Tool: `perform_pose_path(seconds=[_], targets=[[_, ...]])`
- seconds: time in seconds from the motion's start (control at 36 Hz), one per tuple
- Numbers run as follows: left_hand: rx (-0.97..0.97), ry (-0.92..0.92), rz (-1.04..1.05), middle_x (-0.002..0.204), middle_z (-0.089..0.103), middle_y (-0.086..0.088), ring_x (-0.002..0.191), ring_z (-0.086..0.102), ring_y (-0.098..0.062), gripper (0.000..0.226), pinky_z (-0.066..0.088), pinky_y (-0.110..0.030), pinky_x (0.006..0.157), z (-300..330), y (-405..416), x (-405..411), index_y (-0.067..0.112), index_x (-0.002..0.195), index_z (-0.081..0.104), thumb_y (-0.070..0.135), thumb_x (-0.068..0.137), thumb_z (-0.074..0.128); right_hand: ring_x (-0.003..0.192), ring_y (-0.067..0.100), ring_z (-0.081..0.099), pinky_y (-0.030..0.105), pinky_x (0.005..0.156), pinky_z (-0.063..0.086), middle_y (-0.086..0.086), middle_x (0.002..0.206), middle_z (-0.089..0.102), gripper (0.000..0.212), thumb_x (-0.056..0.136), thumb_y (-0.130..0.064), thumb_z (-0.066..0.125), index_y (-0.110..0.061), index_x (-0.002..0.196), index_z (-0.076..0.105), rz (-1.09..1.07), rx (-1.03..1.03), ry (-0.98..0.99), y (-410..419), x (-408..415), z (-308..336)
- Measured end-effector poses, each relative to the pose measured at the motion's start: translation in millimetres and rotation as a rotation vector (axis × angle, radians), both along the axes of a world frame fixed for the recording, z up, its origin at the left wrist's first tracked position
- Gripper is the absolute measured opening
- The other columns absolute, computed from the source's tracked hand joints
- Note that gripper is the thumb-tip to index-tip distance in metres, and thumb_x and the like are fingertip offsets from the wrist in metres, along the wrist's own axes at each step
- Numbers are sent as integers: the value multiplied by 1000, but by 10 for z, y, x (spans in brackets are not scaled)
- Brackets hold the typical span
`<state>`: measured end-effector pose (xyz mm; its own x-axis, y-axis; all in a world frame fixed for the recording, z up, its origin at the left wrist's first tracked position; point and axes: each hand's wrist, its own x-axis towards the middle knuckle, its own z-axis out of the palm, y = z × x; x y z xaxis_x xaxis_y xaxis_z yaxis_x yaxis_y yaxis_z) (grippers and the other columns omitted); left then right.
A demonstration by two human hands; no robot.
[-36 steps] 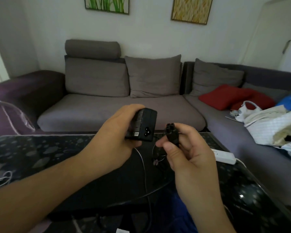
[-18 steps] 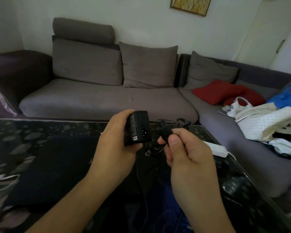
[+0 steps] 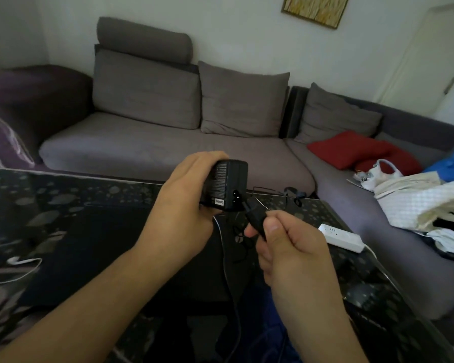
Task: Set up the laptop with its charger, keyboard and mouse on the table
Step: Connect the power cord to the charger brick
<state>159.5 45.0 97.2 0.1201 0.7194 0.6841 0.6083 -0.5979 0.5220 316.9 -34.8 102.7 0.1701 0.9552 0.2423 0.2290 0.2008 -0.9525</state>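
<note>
My left hand (image 3: 184,205) grips a black charger brick (image 3: 227,185) above the dark glass table (image 3: 63,195), its socket end facing me. My right hand (image 3: 291,247) pinches the black power-cord plug (image 3: 256,217) between thumb and fingers; the plug's tip sits right at the brick's socket. A thin cable (image 3: 227,260) hangs from the brick down toward the table. A dark flat shape, perhaps the closed laptop (image 3: 95,252), lies on the table under my left forearm. No keyboard or mouse shows.
A white power strip (image 3: 341,237) lies on the table's right side. White earphones (image 3: 19,262) lie at the left edge. A grey corner sofa (image 3: 168,142) stands behind, with red cushions (image 3: 351,149) and a pile of clothes (image 3: 425,203) on its right.
My right hand has brought the plug from a small gap up to the brick's socket. The camera has tilted and shifted, so the sofa sits differently in view.
</note>
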Motion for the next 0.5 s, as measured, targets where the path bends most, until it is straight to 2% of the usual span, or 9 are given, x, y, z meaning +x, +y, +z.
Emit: perform_pose_path(seconds=[0.08,0.17,0.25,0.33,0.39,0.44,0.5], targets=[[57,68,-13,126,45,24,117,43,14,75,26,4,102,92,-7,-32,27,135,55,-6,73,82,41,6,28,20,39,24,-5,50,37,51,113,-17,42,-16,72,72,65,-108,154,-21,-29,103],[92,118,-9,139,50,14,133,46,-5,74,31,-4,106,188,-29,-52,26,139,55,-4,74,74,35,6,26,16,35,22,-3,48,34,49,114,-16,39,-9,74,66,153,-224,282,-62,-49,206],[111,118,14,145,51,8,135,39,-1,69,29,-1,104,272,-70,-43,25,142,56,7,76,65,32,2,30,15,35,27,-9,44,37,57,114,-18,39,-23,61,59,230,-277,402,-89,-70,274],[113,113,23,144,51,7,133,34,4,66,20,6,105,308,-115,-43,24,141,56,13,76,63,29,8,27,15,36,22,-5,42,32,75,115,-30,34,-18,48,66,304,-477,601,-95,-120,383],[126,91,30,142,54,5,133,38,0,64,22,4,108,300,-142,-55,22,139,58,9,76,66,30,9,22,16,37,16,-3,44,28,73,114,-34,32,-11,55,69,310,-535,720,-143,-143,451],[150,50,31,137,57,2,131,46,-6,60,28,-2,109,273,-172,-57,16,135,62,6,76,63,31,7,19,18,36,12,-3,47,24,59,113,-34,36,-7,69,64,305,-560,822,-218,-169,495],[167,29,49,135,58,1,130,48,-9,57,31,-4,108,244,-192,-48,15,132,63,5,76,63,31,6,18,19,33,11,-5,50,22,50,111,-33,40,-7,74,61,343,-596,922,-291,-194,495]])
